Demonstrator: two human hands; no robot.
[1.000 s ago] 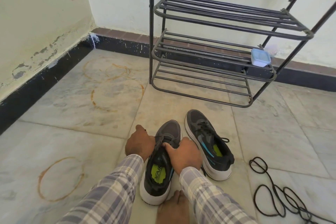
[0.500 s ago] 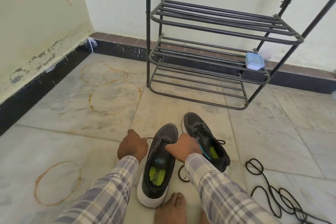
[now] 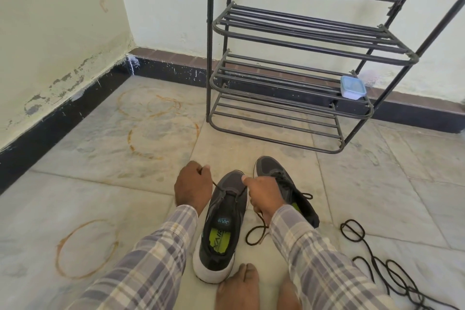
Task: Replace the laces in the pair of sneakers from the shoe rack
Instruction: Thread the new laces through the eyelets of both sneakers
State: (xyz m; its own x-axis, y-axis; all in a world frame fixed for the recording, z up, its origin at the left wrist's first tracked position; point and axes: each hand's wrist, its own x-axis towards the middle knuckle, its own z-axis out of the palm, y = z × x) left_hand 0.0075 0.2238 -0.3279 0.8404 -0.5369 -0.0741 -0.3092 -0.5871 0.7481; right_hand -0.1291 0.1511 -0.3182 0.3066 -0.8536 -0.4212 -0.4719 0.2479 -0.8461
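A dark grey sneaker (image 3: 221, 221) with a white sole and a bright green insole stands on the floor tiles in the lower middle of the frame, toe pointing up the picture. A dark lace (image 3: 224, 190) runs across its upper eyelets, pulled out to both sides. The left hand (image 3: 192, 186), just left of the shoe's toe, is closed in a fist with one end of that lace pinched between thumb and forefinger. The right hand (image 3: 263, 192), just right of the toe, is also curled shut around the other end, which trails down below the wrist and loops on the floor (image 3: 402, 184) beside the shoe. Both forearms wear plaid sleeves (image 3: 156, 254).

The second sneaker (image 3: 281, 181) lies just behind the right hand, partly hidden by it, angled toward the lower right, with its own lace tied. A bare foot (image 3: 239, 287) rests at the bottom edge, touching the heel of the first shoe.

At the lower right of the frame a long loose black lace (image 3: 372, 257) lies in tangled loops on the tiles, well apart from the shoes.

In the upper right stands a black metal shoe rack (image 3: 302, 40) against the wall. A small pale blue lidded container (image 3: 353, 87) sits at the right end of a lower shelf. Rust-coloured ring stains (image 3: 86, 249) mark the tiles at the left.
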